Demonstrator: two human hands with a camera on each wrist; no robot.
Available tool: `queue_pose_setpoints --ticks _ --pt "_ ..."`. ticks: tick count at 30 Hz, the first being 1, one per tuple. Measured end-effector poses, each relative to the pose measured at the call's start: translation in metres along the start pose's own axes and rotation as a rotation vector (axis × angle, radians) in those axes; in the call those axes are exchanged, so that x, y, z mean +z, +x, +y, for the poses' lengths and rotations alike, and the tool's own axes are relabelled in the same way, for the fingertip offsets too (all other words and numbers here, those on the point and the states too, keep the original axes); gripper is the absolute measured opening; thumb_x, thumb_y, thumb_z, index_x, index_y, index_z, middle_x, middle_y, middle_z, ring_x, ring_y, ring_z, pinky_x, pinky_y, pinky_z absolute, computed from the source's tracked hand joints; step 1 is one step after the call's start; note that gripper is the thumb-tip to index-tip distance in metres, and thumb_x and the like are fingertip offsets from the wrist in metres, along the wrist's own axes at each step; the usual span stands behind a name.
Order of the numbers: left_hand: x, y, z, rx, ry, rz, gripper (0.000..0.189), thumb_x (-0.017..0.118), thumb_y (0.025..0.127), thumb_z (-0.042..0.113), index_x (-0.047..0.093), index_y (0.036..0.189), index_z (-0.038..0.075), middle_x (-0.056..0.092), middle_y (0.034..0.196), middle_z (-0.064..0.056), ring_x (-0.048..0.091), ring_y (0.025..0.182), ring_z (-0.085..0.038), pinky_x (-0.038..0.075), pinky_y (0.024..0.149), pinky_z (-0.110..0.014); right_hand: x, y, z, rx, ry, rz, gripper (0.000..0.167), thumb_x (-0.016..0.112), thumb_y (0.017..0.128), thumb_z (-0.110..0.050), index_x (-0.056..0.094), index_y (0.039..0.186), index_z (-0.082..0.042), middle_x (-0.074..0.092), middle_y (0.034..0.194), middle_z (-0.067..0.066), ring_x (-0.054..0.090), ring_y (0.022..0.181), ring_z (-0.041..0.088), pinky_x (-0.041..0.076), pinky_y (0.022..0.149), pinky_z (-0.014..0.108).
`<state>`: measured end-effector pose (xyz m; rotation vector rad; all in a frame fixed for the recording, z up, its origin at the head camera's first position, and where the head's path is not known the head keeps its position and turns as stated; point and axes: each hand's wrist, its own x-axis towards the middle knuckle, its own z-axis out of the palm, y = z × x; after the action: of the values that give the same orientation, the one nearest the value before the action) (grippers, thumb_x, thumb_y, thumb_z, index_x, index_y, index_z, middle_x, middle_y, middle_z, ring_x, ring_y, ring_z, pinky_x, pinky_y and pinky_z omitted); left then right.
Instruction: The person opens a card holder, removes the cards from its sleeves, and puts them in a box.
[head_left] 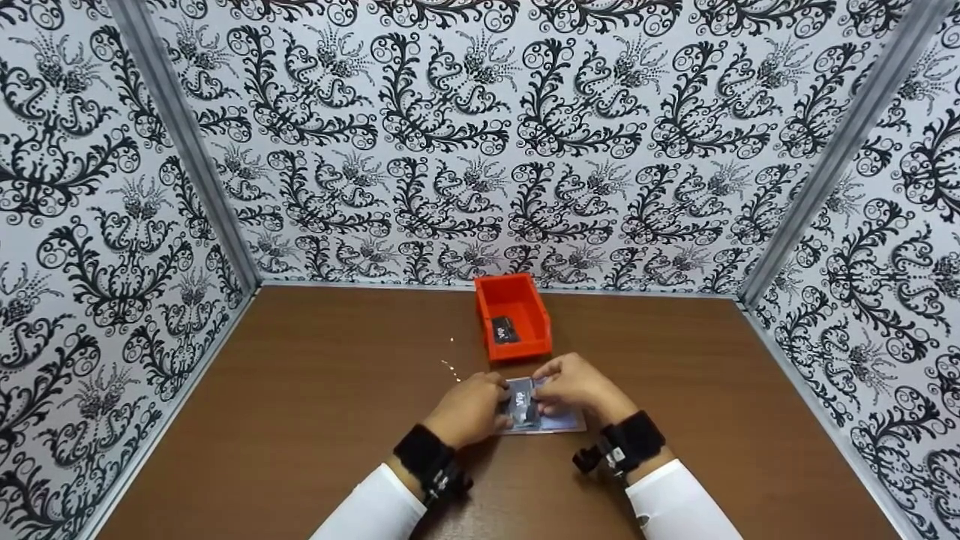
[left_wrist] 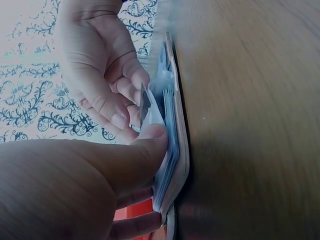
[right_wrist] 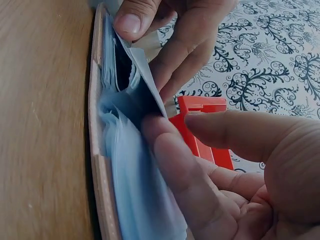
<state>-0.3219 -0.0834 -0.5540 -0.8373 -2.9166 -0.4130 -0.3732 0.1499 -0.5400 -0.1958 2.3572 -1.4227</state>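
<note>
An open card holder (head_left: pixel 562 421) with clear plastic sleeves lies on the table. On its left half is a dark grey card (head_left: pixel 519 405) lettered "Vip", its right side lifted off the stacked sleeves. My left hand (head_left: pixel 469 409) grips the holder's left side, with the thumb on the upper sleeve and the other fingers along the edge. From the right, my right hand (head_left: pixel 574 386) touches the card's raised edge with its fingertips. The right thumb (right_wrist: pixel 225 131) stands apart from the card. Inside the sleeve, part of the card is hidden.
Just behind the holder stands a red plastic bin (head_left: pixel 517 349), with a black "Vip" card (head_left: pixel 504 330) inside at its left. The brown wooden table (head_left: pixel 337 390) is bounded by patterned walls (head_left: pixel 450 150) at the back and both sides.
</note>
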Motion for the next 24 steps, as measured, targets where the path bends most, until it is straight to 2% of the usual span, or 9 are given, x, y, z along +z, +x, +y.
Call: queue_pose_setpoints --ticks 7,14,18,24 --pt "-0.001 0.0 0.0 0.0 0.007 -0.003 0.034 0.093 0.094 0.037 0.088 0.119 0.015 0.078 0.129 -0.003 0.074 0.117 -0.026 0.063 0.103 -0.041 0.002 0.003 0.002 -0.018 0.018 -0.035 0.057 0.082 0.085 0.007 0.068 0.14 0.011 0.08 0.091 0.015 0.073 0.065 0.013 0.063 0.063 0.025" --pt "-0.001 -0.001 0.0 0.012 0.043 0.011 0.033 0.094 0.092 0.038 0.088 0.115 0.015 0.078 0.123 -0.001 0.075 0.114 -0.025 0.064 0.098 -0.04 -0.004 0.0 -0.001 -0.03 -0.01 -0.032 0.057 0.081 0.084 0.008 0.069 0.139 0.01 0.08 0.09 0.012 0.073 0.065 0.012 0.062 0.064 0.024" --pt "0.0 -0.001 -0.001 0.011 0.042 0.018 0.031 0.095 0.091 0.038 0.088 0.111 0.016 0.077 0.119 0.0 0.075 0.111 -0.025 0.064 0.096 -0.04 -0.008 -0.003 -0.003 -0.021 0.011 -0.027 0.059 0.084 0.085 0.004 0.069 0.141 0.011 0.08 0.088 0.012 0.071 0.063 0.012 0.061 0.063 0.024" --pt "0.001 0.0 -0.001 0.01 0.05 0.014 0.03 0.094 0.091 0.04 0.087 0.109 0.017 0.076 0.117 -0.001 0.073 0.107 -0.024 0.064 0.091 -0.041 -0.008 -0.002 -0.001 -0.025 0.083 -0.061 0.05 0.086 0.091 -0.005 0.073 0.136 0.011 0.081 0.088 0.009 0.069 0.06 0.009 0.059 0.06 0.021"
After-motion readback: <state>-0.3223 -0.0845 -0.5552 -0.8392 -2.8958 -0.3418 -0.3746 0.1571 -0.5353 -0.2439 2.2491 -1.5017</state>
